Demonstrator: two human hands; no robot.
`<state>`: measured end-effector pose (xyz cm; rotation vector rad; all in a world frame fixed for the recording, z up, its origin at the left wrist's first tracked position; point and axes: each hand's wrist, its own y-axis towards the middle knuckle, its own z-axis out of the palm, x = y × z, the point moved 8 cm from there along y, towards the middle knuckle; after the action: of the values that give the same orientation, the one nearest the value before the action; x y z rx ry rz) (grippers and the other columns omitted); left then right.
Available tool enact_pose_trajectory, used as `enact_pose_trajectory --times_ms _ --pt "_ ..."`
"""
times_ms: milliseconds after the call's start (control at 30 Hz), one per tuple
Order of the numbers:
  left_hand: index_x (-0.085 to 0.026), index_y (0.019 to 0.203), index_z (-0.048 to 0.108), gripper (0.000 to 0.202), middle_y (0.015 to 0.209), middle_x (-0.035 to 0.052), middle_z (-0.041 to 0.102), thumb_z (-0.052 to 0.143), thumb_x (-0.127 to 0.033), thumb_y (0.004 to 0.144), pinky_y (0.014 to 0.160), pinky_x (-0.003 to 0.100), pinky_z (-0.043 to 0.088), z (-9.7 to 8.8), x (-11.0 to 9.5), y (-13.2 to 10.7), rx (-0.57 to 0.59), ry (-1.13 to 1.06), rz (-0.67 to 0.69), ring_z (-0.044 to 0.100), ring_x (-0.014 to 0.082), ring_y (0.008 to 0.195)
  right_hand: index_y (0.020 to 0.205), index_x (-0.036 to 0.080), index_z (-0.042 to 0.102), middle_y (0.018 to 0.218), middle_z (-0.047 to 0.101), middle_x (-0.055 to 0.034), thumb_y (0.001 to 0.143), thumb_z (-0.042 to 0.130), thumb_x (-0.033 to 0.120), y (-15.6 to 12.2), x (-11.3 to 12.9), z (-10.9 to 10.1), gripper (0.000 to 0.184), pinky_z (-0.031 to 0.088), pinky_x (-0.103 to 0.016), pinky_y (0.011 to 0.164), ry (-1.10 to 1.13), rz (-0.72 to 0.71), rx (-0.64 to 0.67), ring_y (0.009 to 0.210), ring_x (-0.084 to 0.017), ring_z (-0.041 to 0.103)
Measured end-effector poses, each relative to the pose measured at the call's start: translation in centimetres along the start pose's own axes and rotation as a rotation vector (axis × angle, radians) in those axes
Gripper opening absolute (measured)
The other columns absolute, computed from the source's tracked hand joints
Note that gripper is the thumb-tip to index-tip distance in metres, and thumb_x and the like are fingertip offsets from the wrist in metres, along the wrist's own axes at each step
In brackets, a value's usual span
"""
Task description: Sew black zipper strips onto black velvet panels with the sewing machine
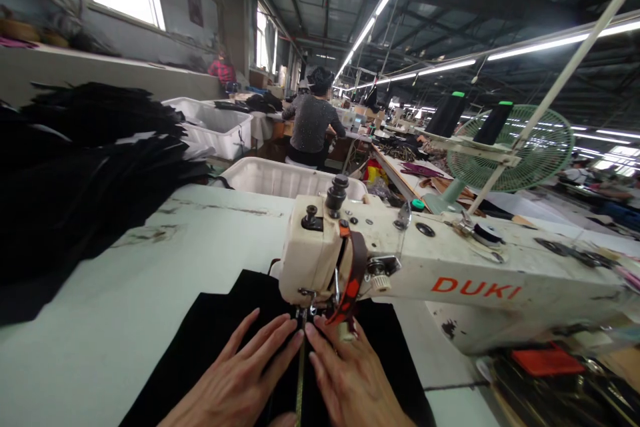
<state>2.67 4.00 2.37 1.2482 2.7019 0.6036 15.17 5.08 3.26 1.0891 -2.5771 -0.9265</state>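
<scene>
A piece of black fabric (200, 340) lies flat on the pale table beneath the head of a white sewing machine (313, 253). Down its middle runs a narrow strip with gold teeth, a zipper (300, 380), leading under the presser foot. My left hand (245, 373) rests on the fabric left of the zipper, fingers stretched out and tips close to the foot. On the other side, my right hand (350, 373) presses flat with its fingers extended toward the needle area. A dark strap with orange patches (354, 280) hangs from the machine head, just above my right fingers.
A tall pile of black cut pieces (90, 180) covers the table's left side. White plastic bins (295, 177) stand behind the table. Thread cones (447, 115) and a green fan (520, 147) are at right. A co-worker (315, 120) sits ahead, back turned.
</scene>
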Motion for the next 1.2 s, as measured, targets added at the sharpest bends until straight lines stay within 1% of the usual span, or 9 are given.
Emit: enact_pose_trajectory --times_ms 333,433,567,800,900,1000,1100,1167,1200 --pt "-0.012 0.140 0.049 0.067 0.137 0.0122 0.058 0.066 -0.040 0.081 0.090 0.048 0.056 -1.2 -0.7 0.5 -0.045 0.163 0.029 0.062 0.0325 0.117 0.127 0.020 0.061 0.114 0.071 -0.0056 0.101 0.043 0.022 0.1 -0.4 0.1 0.032 0.049 -0.044 0.104 0.156 0.088 0.029 0.105 -0.023 0.068" --pt "-0.013 0.140 0.049 0.066 0.136 0.0130 0.059 0.065 -0.041 0.082 0.088 0.048 0.057 -1.2 -0.6 0.7 -0.055 0.169 0.030 0.063 0.0329 0.117 0.121 0.025 0.063 0.112 0.070 -0.0042 0.101 0.043 0.021 0.1 -1.9 -0.1 0.029 0.049 -0.040 0.103 0.321 0.216 0.048 0.108 -0.020 0.065" --pt "-0.016 0.143 0.047 0.066 0.138 0.0133 0.058 0.063 -0.044 0.085 0.089 0.049 0.057 -0.8 -0.3 0.3 -0.057 0.156 -0.002 0.060 0.0336 0.120 0.117 0.022 0.062 0.111 0.066 -0.0081 0.104 0.036 0.025 0.4 -5.1 -0.7 0.029 0.051 -0.035 0.095 0.478 0.459 0.008 0.107 -0.020 0.062" --pt "-0.019 0.147 0.042 0.065 0.141 0.0136 0.055 0.059 -0.046 0.090 0.093 0.049 0.054 0.0 0.3 0.2 -0.063 0.116 -0.044 0.056 0.0332 0.125 0.092 0.020 0.066 0.080 0.062 -0.0063 0.104 0.031 0.025 2.3 -5.7 -0.2 0.038 0.050 -0.036 0.085 0.461 0.440 0.063 0.088 -0.023 0.061" --pt "-0.020 0.147 0.042 0.060 0.143 0.0132 0.053 0.054 -0.047 0.095 0.103 0.053 0.046 0.5 0.7 0.6 0.018 0.029 -0.071 0.050 0.0317 0.131 0.088 0.019 0.065 0.088 0.065 -0.0061 0.104 0.037 0.026 1.8 -4.9 -0.2 0.033 0.049 -0.035 0.083 0.449 0.479 0.162 0.087 -0.021 0.061" --pt "-0.019 0.149 0.039 0.057 0.149 0.0135 0.045 0.047 -0.048 0.100 0.110 0.060 0.032 0.6 0.0 -0.2 0.142 -0.066 -0.139 0.040 0.0313 0.138 0.097 0.020 0.066 0.101 0.065 -0.0055 0.099 0.050 0.022 0.0 -2.6 -1.3 0.016 0.048 -0.038 0.091 0.476 0.503 0.240 0.095 -0.022 0.061" --pt "-0.020 0.155 0.021 0.073 0.156 0.0133 0.030 0.050 -0.052 0.096 0.111 0.061 0.027 -0.4 -3.2 -2.3 0.225 -0.167 -0.106 0.029 0.0323 0.143 0.110 0.021 0.063 0.116 0.062 -0.0053 0.096 0.054 0.016 -2.4 0.9 -3.2 0.018 0.044 -0.038 0.103 0.539 0.462 0.251 0.112 -0.021 0.056" --pt "-0.017 0.157 0.011 0.094 0.157 0.0149 0.027 0.061 -0.055 0.087 0.110 0.059 0.029 -1.6 -5.8 -3.9 0.200 -0.207 -0.048 0.027 0.0342 0.143 0.118 0.021 0.060 0.122 0.061 -0.0054 0.095 0.052 0.015 -4.0 3.2 -4.4 0.025 0.039 -0.038 0.109 0.566 0.424 0.256 0.119 -0.020 0.054" --pt "-0.016 0.157 0.008 0.099 0.156 0.0156 0.028 0.065 -0.049 0.084 0.110 0.058 0.030 -2.1 -6.8 -4.7 0.167 -0.203 -0.040 0.028 0.0342 0.142 0.123 0.021 0.057 0.124 0.060 -0.0061 0.094 0.054 0.017 -4.7 4.2 -4.8 0.030 0.037 -0.039 0.112 0.563 0.400 0.258 0.122 -0.020 0.052"
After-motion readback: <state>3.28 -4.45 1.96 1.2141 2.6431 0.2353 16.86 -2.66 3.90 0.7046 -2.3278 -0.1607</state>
